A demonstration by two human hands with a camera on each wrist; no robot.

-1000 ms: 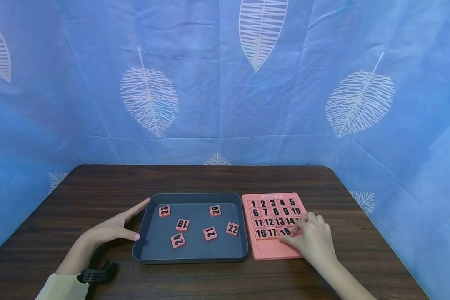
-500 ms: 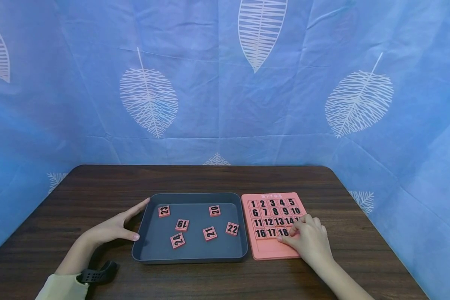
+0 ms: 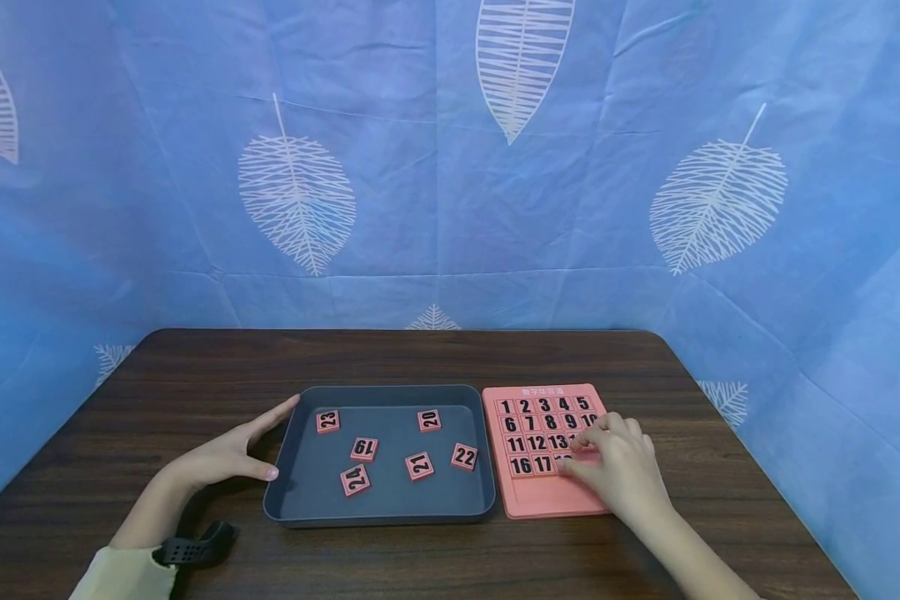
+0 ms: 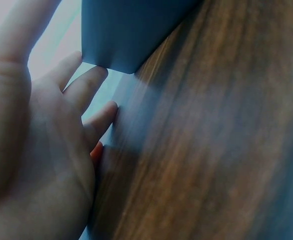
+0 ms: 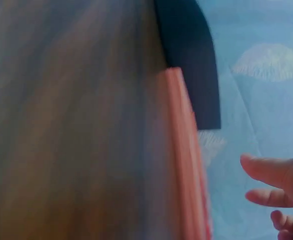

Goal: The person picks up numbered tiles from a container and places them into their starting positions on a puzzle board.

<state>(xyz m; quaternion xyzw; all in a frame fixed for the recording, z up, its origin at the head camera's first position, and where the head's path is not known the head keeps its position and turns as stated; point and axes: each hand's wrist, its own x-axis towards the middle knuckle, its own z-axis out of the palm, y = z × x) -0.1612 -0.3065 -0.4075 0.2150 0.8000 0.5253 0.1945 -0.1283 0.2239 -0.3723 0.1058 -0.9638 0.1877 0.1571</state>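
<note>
My left hand (image 3: 221, 457) touches the left side of the dark grey tray (image 3: 378, 510) with spread, straight fingers. Loose pink number tiles lie in the tray, among them tile 23 (image 3: 328, 422), tile 24 (image 3: 355, 480) and tile 22 (image 3: 464, 457). Over the right part of a pink number puzzle board (image 3: 555, 500) is my right hand (image 3: 626, 467), thumb and forefinger slightly apart. They cover most of tile 18 (image 3: 563, 457) and the tiles right of it. In the right wrist view the fingers (image 5: 269, 170) reach past the board's side with no tile visible between them.
The tray and the board stand side by side on a dark wooden table (image 3: 405, 358). A blue cloth with white leaf prints (image 3: 435, 208) hangs behind it. A black band (image 3: 198, 546) is on the left wrist.
My right hand has shifted slightly toward the back of the board, so its fingers now hide most of tile 18 and the 14. The left hand and the tray have stayed still.
</note>
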